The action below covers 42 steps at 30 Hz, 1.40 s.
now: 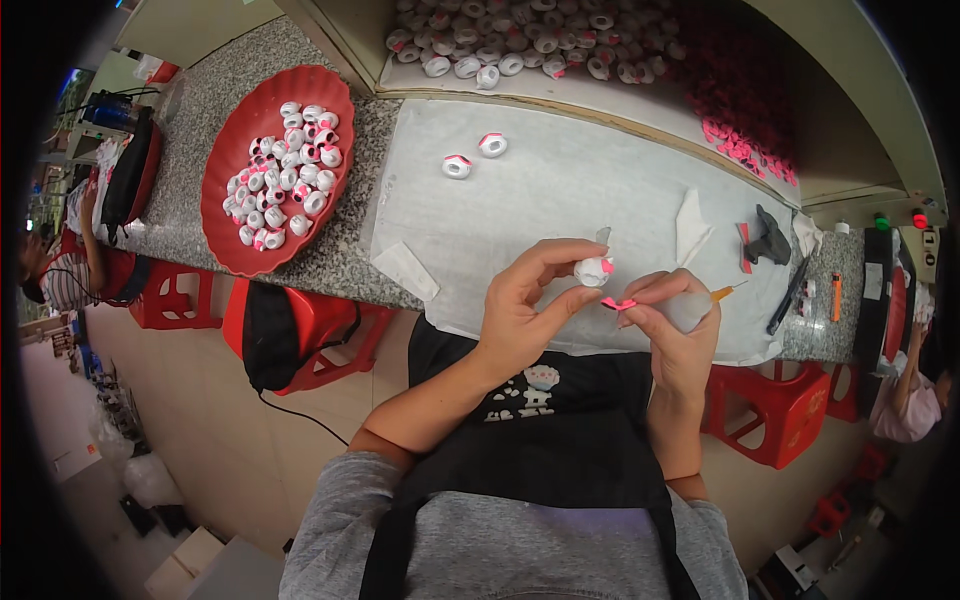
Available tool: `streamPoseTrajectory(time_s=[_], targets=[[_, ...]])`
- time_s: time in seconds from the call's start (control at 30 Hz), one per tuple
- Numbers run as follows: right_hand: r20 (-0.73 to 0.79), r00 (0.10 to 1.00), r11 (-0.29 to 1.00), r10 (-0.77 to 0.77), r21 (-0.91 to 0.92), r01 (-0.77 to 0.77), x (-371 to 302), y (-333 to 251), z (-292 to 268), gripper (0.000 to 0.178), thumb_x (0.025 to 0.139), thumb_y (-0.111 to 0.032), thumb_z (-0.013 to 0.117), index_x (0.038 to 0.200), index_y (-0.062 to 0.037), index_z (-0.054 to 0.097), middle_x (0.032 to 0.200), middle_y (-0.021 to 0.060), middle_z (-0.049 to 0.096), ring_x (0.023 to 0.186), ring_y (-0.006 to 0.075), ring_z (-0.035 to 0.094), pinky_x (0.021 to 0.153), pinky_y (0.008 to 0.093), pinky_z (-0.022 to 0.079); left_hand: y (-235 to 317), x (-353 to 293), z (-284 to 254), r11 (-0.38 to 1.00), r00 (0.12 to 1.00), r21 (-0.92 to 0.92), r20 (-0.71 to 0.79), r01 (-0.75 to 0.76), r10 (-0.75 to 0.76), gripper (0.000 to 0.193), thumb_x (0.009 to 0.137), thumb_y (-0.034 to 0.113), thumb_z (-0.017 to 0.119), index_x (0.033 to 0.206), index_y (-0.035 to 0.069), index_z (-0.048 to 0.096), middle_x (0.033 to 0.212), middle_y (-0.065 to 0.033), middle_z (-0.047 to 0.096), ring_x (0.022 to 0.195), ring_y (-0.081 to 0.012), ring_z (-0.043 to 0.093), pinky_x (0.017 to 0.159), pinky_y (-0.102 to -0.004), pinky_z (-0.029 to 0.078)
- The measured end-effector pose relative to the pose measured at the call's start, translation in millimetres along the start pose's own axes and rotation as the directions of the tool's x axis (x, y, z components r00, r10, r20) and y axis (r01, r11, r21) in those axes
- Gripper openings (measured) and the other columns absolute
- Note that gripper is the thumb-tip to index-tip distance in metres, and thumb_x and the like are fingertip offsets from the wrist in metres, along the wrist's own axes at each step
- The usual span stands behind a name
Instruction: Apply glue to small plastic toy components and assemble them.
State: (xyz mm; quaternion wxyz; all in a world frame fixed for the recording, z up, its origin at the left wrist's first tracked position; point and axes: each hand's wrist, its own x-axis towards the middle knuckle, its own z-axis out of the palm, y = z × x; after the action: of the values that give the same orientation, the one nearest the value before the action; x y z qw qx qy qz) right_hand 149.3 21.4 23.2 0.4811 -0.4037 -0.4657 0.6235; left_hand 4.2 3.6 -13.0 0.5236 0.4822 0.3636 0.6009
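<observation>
Between the thumb and fingers of my left hand [530,305] is a small white rounded piece [594,271] with a pink patch. My right hand [678,325] pinches a small bright pink piece [618,304] just below and right of it; a narrow gap seems to part the two. Tucked in the same hand is a translucent squeeze bottle [690,311] with an orange needle tip [722,293] pointing right. Two white ring-shaped pieces with pink tops, one [457,167] beside the other [493,145], lie farther off on the white sheet [560,200].
A red scalloped bowl [222,240] of similar white-and-pink pieces stands at left. Behind, a shelf holds many white rings [487,77] and a pink heap [745,150]. At right lie a dark cloth [769,238], a black pen-like tool [787,300] and an orange stick [836,297]. Red stools [775,410] flank me.
</observation>
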Motion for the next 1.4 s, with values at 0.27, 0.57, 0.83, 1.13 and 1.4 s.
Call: streamPoseTrajectory(time_s=[0.27, 0.57, 0.83, 1.13, 1.4], targets=[[0.017, 0.999, 0.995, 0.036, 0.096, -0.037, -3, -1, 1, 0.013, 0.063, 0.005, 0.057, 0.069, 0.0019, 0.046, 0.068, 0.0149, 0.05, 0.053, 0.0163, 0.048, 0.049, 0.0238, 0.039, 7, 3, -4, 0.669, 0.932, -0.671, 0.096, 0.32, -0.35, 0.033, 0.074, -0.002, 0.05, 0.106, 0.001, 0.041, 0.099, -0.0094, 0.05, 0.094, -0.0154, 0.047, 0.082, -0.0303, 0.039], [0.004, 0.998, 0.995, 0.067, 0.075, -0.067, -3, -1, 8, 0.013, 0.063, 0.005, 0.057, 0.07, 0.0015, 0.047, 0.068, 0.0122, 0.047, 0.051, 0.0135, 0.044, 0.046, 0.0223, 0.036, 5, -2, 1, 0.951, 0.985, -0.257, 0.014, 0.17, -0.172, 0.032, 0.072, -0.002, 0.052, 0.102, 0.0, 0.042, 0.1, -0.0145, 0.05, 0.092, -0.018, 0.049, 0.08, -0.0296, 0.039], [0.019, 0.999, 0.992, 0.047, 0.114, -0.049, 1, 5, 9, 0.01, 0.063, 0.006, 0.059, 0.068, 0.0009, 0.053, 0.069, 0.0061, 0.049, 0.054, 0.0078, 0.044, 0.045, 0.0178, 0.033, 3, -5, 1, 0.985, 0.997, 0.154, 0.003, -0.077, 0.078, 0.028, 0.07, -0.007, 0.052, 0.096, -0.002, 0.046, 0.101, -0.0157, 0.049, 0.093, -0.0192, 0.049, 0.079, -0.0287, 0.039], [-0.017, 0.998, 0.998, -0.058, 0.012, 0.058, 0, 11, 7, 0.018, 0.063, 0.005, 0.06, 0.077, 0.0002, 0.051, 0.07, 0.0044, 0.048, 0.057, 0.0068, 0.043, 0.048, 0.017, 0.034, 7, -2, -1, 0.995, 0.994, -0.019, 0.049, -0.096, 0.097, 0.025, 0.069, -0.006, 0.053, 0.094, -0.003, 0.048, 0.101, -0.0166, 0.049, 0.094, -0.0216, 0.047, 0.079, -0.0307, 0.039], [0.166, 0.985, 0.998, 0.04, -0.052, -0.032, 1, -2, 7, 0.039, 0.056, 0.004, 0.064, 0.092, 0.0033, 0.048, 0.078, 0.0078, 0.053, 0.059, 0.0093, 0.049, 0.048, 0.0167, 0.037, 13, -5, -2, 0.979, 0.992, -0.185, 0.108, 0.083, -0.064, 0.026, 0.07, -0.004, 0.054, 0.096, -0.002, 0.051, 0.097, -0.011, 0.052, 0.092, -0.0166, 0.049, 0.08, -0.0269, 0.038]])
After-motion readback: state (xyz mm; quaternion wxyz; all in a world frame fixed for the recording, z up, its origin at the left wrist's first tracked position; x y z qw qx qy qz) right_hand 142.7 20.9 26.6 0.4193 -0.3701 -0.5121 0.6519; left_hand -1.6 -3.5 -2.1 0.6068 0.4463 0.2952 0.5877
